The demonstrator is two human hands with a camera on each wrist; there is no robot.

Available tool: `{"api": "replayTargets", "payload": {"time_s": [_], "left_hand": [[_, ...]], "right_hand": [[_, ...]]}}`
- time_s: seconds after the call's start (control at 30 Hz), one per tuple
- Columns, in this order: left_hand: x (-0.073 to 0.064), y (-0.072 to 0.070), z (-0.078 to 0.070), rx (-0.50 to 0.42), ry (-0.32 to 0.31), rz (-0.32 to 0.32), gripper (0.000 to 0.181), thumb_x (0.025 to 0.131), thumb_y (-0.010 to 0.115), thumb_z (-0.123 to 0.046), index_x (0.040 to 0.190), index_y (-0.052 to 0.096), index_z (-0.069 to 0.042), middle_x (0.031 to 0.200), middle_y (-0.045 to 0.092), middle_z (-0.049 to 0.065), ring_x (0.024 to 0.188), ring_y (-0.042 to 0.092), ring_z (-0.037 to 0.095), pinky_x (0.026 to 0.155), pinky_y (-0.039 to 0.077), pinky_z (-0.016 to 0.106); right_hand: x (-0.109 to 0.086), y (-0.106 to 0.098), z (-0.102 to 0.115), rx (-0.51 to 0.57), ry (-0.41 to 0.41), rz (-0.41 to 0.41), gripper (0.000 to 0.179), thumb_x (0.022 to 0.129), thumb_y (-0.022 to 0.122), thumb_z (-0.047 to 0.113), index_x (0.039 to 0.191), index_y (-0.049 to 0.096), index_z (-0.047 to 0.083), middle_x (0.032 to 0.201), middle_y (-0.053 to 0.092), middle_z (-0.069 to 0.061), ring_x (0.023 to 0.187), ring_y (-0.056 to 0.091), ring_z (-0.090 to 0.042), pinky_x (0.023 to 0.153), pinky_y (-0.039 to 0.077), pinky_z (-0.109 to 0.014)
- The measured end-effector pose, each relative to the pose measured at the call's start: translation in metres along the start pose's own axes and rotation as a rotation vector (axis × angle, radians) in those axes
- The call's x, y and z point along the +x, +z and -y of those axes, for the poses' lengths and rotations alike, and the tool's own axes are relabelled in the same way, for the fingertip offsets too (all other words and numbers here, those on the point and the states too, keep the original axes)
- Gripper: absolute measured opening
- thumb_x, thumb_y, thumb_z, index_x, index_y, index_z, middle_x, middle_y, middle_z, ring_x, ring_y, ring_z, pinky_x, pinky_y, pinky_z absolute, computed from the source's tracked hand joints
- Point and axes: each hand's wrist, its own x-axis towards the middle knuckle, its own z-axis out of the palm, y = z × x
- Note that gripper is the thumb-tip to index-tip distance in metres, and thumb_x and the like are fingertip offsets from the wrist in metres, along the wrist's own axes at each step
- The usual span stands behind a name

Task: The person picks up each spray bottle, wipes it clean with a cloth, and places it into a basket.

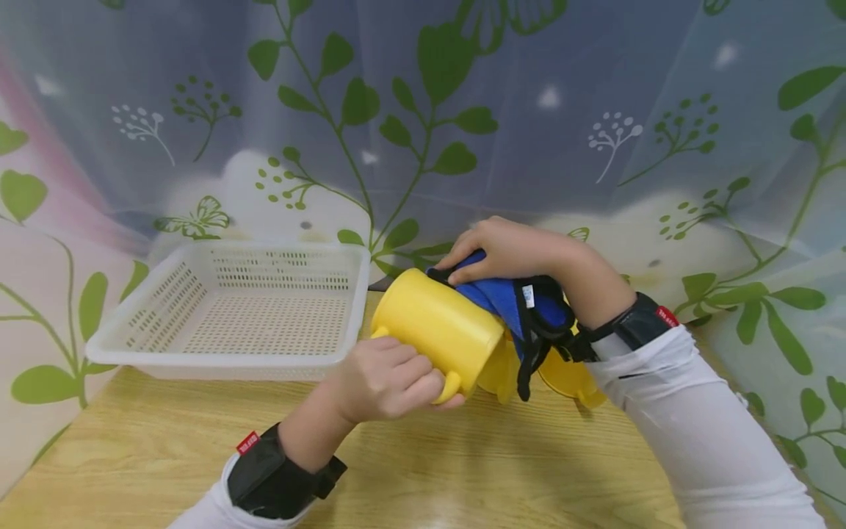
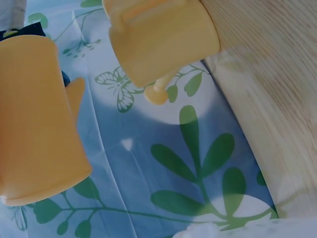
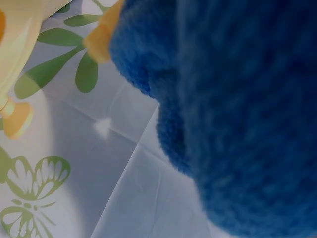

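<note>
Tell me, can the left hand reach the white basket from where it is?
Probably yes. The white basket sits just beyond the left hand with bare table between, but that hand grips the yellow cup, so it isn't free.

Both forearms, in white sleeves with dark wrist straps, are reaching forward. The left hand (image 1: 386, 378) is curling its fingers closed in a grip; the right hand (image 1: 505, 250) is pressing downward, fingers bent.
</note>
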Motion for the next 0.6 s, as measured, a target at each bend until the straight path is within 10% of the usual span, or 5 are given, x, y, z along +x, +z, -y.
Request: {"api": "replayTargets", "payload": {"time_s": [0.6], "left_hand": [[0.001,-0.008,0.004,-0.014,0.004,-0.054,0.042,0.093,0.060,-0.036,0.061,0.041,-0.018,0.051,0.035,-0.009,0.043,0.026,0.002,0.042,0.024,0.014]], "right_hand": [[-0.008,0.009,0.010,-0.116,0.064,-0.008,0.032,0.093,0.064,0.021,0.124,0.066,0.013,0.126,0.063,-0.010,0.116,0.059,-0.027,0.093,0.051,-0.041]]}}
